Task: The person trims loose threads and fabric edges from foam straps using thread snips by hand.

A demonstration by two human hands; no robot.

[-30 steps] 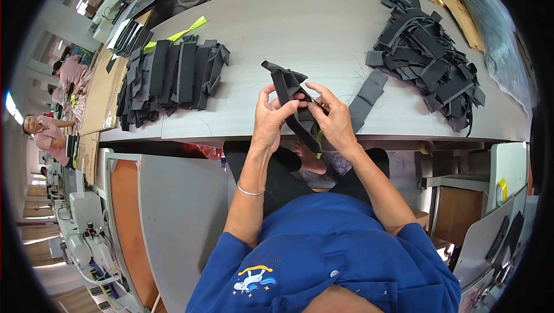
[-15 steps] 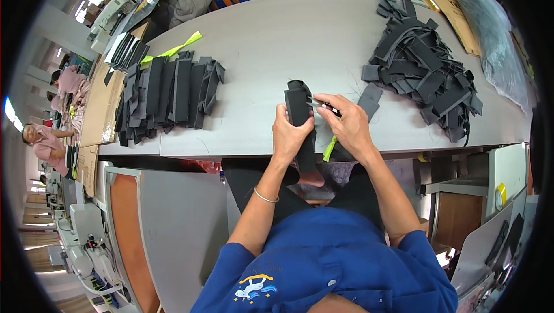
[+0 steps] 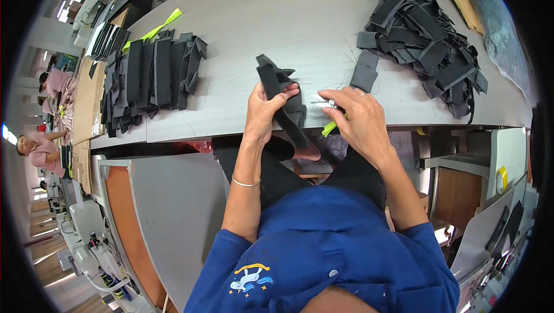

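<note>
My left hand point(image 3: 264, 111) grips a black fabric strap piece point(image 3: 283, 96) that stands up from the near edge of the grey table point(image 3: 277, 19) and hangs down toward my lap. My right hand point(image 3: 358, 120) is closed around a small metal thread snip point(image 3: 324, 102) with a yellow-green handle end point(image 3: 329, 128), its tip pointing at the strap. A loose heap of black straps point(image 3: 427, 30) lies to the right of my right hand. A sorted row of black strap pieces point(image 3: 150, 76) lies to the left.
A yellow-green strip point(image 3: 161, 26) lies behind the sorted row. Cardboard sheets point(image 3: 86, 99) sit at the table's left end. Other people work at the far left point(image 3: 34, 148) and beyond the table. Sewing machines point(image 3: 86, 244) stand on the lower left.
The strap piece has been turned upright and shifted slightly left in my left hand. My right hand has drawn back from it and now holds the snip beside it.
</note>
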